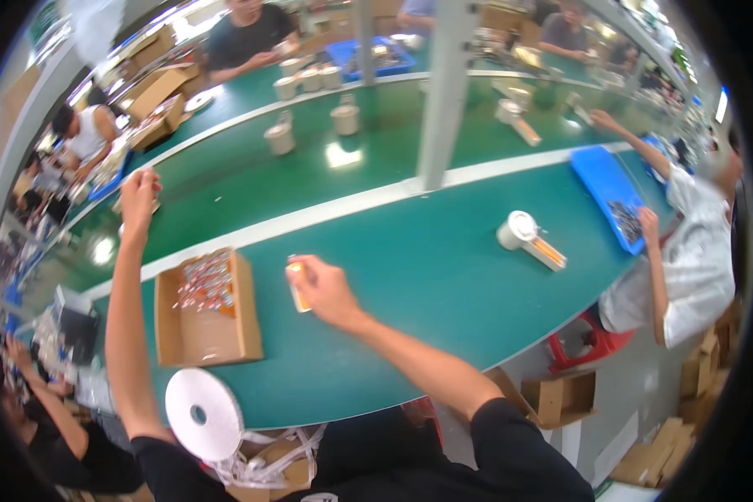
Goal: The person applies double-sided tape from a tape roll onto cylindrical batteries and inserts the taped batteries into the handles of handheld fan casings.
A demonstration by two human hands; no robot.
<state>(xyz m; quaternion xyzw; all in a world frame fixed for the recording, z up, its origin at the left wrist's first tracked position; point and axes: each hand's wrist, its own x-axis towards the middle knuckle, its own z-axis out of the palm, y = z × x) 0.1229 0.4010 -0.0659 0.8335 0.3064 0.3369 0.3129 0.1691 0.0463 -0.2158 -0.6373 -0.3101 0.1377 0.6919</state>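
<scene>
My right hand [330, 294] is closed round a small flat piece with white edges and an orange face [300, 298], just above the green table. Whether more of this piece lies under my fingers is hidden. Stretched out to the far left, my left hand [140, 201] is over the green conveyor belt [226, 180], its fingers drawn together. Something whitish shows close beside it, and I cannot make out what the fingers hold. Between my arms sits an open cardboard box [247, 309] with many small silvery and red pieces [205, 282].
A white reel [194, 414] stands at the table's near edge. To the right is a white round device [520, 227] with an orange-striped arm. Beyond it a co-worker reaches over a blue tray [594, 180]. White devices [280, 135] stand on the belt, and a grey post [448, 100] rises behind the table.
</scene>
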